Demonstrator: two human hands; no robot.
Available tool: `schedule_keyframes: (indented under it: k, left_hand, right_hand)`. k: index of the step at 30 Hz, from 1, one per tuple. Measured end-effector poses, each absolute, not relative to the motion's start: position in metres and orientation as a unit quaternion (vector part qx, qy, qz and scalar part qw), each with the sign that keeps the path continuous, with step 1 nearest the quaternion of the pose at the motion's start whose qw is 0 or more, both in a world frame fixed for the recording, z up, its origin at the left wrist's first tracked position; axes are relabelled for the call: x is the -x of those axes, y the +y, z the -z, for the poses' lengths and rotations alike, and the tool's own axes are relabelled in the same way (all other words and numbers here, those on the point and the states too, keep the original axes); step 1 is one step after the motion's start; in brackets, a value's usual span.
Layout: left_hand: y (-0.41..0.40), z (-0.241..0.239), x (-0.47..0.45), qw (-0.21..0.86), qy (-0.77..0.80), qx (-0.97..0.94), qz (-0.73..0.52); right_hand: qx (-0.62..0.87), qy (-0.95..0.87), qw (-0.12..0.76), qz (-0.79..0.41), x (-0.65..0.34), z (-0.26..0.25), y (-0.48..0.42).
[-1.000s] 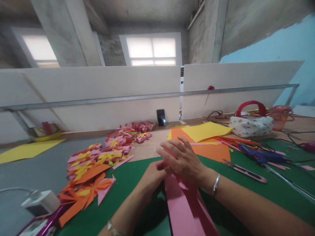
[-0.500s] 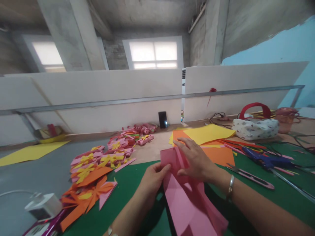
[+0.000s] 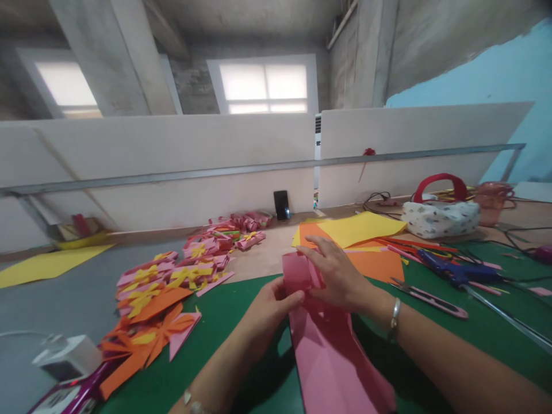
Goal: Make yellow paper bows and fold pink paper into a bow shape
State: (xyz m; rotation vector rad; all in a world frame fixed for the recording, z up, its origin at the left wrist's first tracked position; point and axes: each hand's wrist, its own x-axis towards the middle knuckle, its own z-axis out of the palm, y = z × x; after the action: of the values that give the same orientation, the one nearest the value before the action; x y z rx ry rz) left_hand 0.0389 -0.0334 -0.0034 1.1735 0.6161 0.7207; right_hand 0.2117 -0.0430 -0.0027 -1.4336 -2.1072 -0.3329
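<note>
Pink paper [image 3: 332, 356] stretches from the near edge up to my hands, its far end curled over into a loop. My left hand [image 3: 276, 305] pinches the paper's left edge, thumb on top. On the other side of the curl, my right hand [image 3: 334, 273] grips it between thumb and fingers. The inside of the curl is partly hidden by my fingers. Beneath lies a green cutting mat [image 3: 241, 345]. Right of my right hand rests a pink utility knife [image 3: 431, 299].
Pink paper pieces with yellow bows [image 3: 185, 276] and orange paper flowers [image 3: 159, 330] lie at left. Yellow sheets [image 3: 366, 227] sit behind my hands. A blue glue gun [image 3: 457, 270] and a fabric basket [image 3: 440, 218] are at right. A phone [image 3: 282, 205] leans on the back board.
The far end of the pink paper has bent from a flat flap into a rounded curl. My right hand's fingers have closed in around it, and my left thumb has shifted slightly right.
</note>
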Motion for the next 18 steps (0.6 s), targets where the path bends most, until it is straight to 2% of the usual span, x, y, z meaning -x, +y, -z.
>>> schedule_keyframes:
  k: [7, 13, 18]
  left_hand:
    - [-0.025, 0.01, -0.038, 0.741, 0.342, -0.495, -0.296]
    - [-0.03, 0.012, -0.039, 0.731, 0.226, -0.573, -0.293]
    - [-0.029, 0.018, -0.045, 0.712, 0.235, -0.586, -0.309]
  right_hand:
    - [0.541, -0.783, 0.288, 0.106, -0.213, 0.004, -0.043]
    - [0.533, -0.785, 0.298, 0.098, -0.213, 0.004, -0.042]
    - [0.515, -0.79, 0.32, 0.09, -0.211, 0.006, -0.042]
